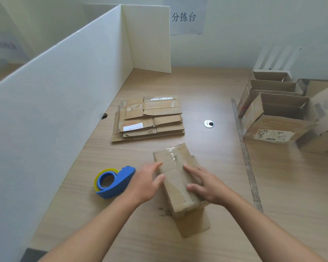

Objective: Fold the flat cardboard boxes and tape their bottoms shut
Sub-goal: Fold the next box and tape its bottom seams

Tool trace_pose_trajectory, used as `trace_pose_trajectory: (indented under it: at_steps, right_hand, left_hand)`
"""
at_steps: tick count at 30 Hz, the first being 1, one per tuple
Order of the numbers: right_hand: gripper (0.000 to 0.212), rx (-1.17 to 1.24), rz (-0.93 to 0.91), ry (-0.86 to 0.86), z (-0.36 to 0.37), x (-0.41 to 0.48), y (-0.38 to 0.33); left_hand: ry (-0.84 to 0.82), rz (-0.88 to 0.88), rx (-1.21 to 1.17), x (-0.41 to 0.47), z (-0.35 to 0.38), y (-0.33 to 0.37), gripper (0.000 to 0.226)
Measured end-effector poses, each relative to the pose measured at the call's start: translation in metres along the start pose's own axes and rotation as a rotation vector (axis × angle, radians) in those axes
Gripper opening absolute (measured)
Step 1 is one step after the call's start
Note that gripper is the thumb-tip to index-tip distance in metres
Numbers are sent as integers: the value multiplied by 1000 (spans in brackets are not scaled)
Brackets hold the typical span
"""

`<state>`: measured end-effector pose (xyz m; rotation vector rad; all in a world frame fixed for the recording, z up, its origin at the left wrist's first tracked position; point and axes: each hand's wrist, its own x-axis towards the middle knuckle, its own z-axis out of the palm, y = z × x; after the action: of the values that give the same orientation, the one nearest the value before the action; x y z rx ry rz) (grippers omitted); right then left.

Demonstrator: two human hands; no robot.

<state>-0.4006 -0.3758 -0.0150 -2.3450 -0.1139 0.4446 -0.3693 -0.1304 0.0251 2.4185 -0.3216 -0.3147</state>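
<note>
A small folded cardboard box (175,178) stands bottom-up on the table in front of me, a strip of clear tape along its seam. My left hand (147,181) lies against its left side with fingers straight, thumb on the top face. My right hand (203,183) presses flat on the right half of the top. A blue tape dispenser (114,181) with a yellowish roll rests on the table just left of my left hand. A stack of flat cardboard boxes (148,118) lies farther back.
A white corrugated divider (64,87) walls off the left side and back corner. Several assembled open boxes (276,112) stand at the right. A strip of tape (244,154) runs along the wooden table (212,95), and a round cable grommet (209,123) sits mid-table.
</note>
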Motion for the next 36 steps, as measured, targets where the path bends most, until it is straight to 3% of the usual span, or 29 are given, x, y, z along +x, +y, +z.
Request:
trace_pose_trajectory:
  at_steps: [4, 8, 11, 16, 22, 26, 28, 30, 32, 36]
  right_hand:
    - [64, -12, -63, -177, -8, 1, 3]
    - [61, -25, -125, -242, -9, -2, 5]
    - [66, -51, -149, -234, -8, -4, 5]
    - [73, -79, -73, -168, -10, -7, 11]
    - [72, -182, 118, 30, -21, 1, 11]
    - [59, -305, 269, 226, -28, 4, -7]
    - [51, -374, 278, 356, -24, 3, -17]
    - [41, -453, 239, 426, -15, 0, -29]
    - [36, -486, 219, 379, -3, -5, -44]
    - [50, -533, 194, 219, 13, -16, -60]
  left_hand:
    - [111, 77, 175, 21, -5, -5, 62]
    - [-70, -114, 135, 35, 4, -4, 89]
    - [-79, -198, 72, 35, 21, -8, 61]
    - [11, -215, 1, 33, 23, -13, 26]
    - [30, -282, -152, 29, 15, -30, 44]
    - [1, -366, -354, 17, 17, -41, 58]
    - [5, -405, -447, 12, 23, -45, 52]
    - [16, -394, -488, 6, 25, -36, 29]
    - [33, -353, -460, 2, 27, -27, 44]
    - [-30, -173, -183, 4, 18, -30, 69]
